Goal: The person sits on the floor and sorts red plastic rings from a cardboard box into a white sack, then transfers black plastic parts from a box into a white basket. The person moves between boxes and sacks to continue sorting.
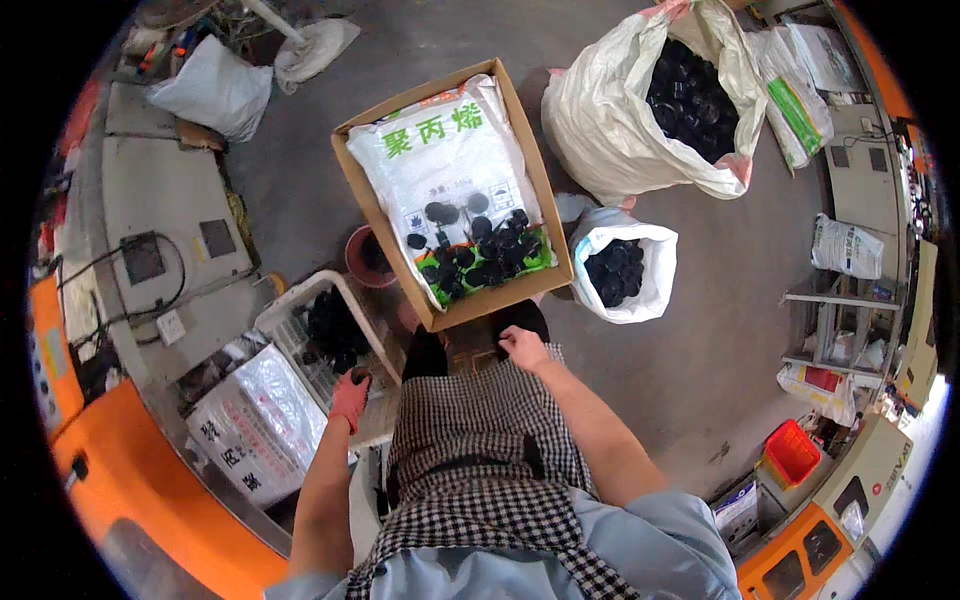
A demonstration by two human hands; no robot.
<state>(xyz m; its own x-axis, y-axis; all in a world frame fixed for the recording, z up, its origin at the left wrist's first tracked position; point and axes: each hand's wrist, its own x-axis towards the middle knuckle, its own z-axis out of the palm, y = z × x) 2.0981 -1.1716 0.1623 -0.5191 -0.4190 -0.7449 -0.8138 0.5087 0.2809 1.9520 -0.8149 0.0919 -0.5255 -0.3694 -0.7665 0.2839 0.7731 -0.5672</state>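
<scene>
My left hand [351, 396], in a red glove, has its fingers closed on a dark round part [361, 373] at the side of a pale plastic crate [391, 367] that holds black parts [334, 330]. My bare right hand [523, 347] rests above my lap near the checked apron [480, 405], its fingers bent; whether something small is between them cannot be told. Before me stands a cardboard box [360, 187] with a white woven sack [450, 169] laid in it. Black plastic parts [502, 251] lie in a loose heap on the sack's near end.
A small white sack [664, 277] and a large woven sack [600, 127], both holding black parts, stand right of the box. A reddish bucket [369, 274] is between box and crate. Left are a plastic-wrapped carton [259, 420] and an orange machine [172, 495]; a red basket [792, 453] is far right.
</scene>
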